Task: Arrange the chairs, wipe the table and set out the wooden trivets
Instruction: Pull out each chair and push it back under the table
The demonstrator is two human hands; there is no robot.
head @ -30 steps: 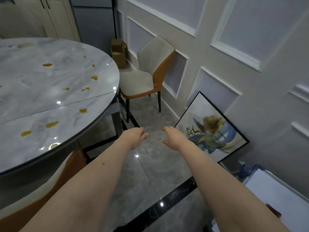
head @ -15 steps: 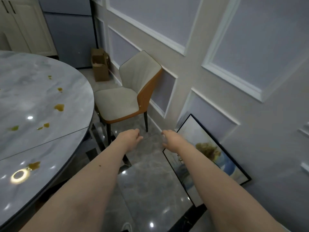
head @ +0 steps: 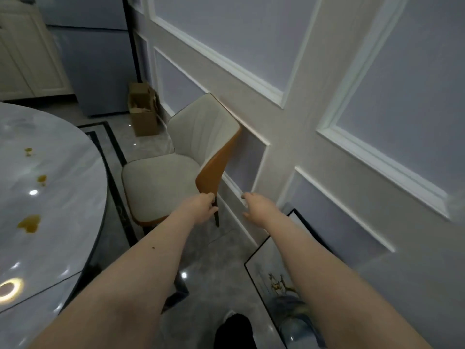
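In the head view, both bare forearms reach forward over a grey tiled floor (head: 120, 238) toward a chair (head: 161, 182) that stands against the panelled wall (head: 289, 137), its cream seat facing the worktop and its orange-backed rest nearest the wall. The left hand (head: 201, 207) is at the lower edge of the chair's orange back, by the dark rear leg, its fingers curled there; whether they actually grip the edge or only lie against it cannot be told. The right hand (head: 254, 206) hovers just beside the chair, between it and the wall's skirting, fingers loosely spread and holding nothing. The round marble worktop (head: 50, 222) fills the left side, apart from the chair, and carries several yellow-brown spill spots (head: 29, 222) and bright light reflections. A framed picture (head: 269, 278) leans low against the wall under the right forearm. A cardboard box (head: 143, 114) sits on the floor beyond the chair, next to a tall grey appliance (head: 93, 59) and cream cabinets (head: 27, 59). A dark shoe (head: 235, 331) shows at the bottom edge.
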